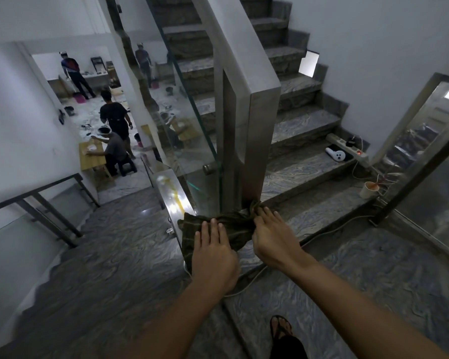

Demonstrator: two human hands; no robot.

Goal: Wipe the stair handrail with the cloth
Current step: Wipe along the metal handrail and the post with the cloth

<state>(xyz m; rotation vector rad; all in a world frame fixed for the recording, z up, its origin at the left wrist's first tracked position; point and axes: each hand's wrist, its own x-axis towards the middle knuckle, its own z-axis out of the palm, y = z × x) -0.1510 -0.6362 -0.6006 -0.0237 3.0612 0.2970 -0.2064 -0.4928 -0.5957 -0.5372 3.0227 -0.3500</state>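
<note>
A dark green cloth (232,225) lies draped over the near end of the steel handrail (174,200), which runs down to the left above a glass panel. My left hand (214,251) presses flat on the cloth, fingers together. My right hand (271,235) grips the bunched right end of the cloth, next to the foot of the tall steel post (246,130). From that post a second rail rises along the upper flight. The rail under the cloth is hidden.
Marble steps (303,141) climb to the right, carrying a power strip (347,149) and a white device (336,154). A paper cup (368,190) and cables lie near a glass door (430,156). A white cable crosses the landing. Several people work below at the left.
</note>
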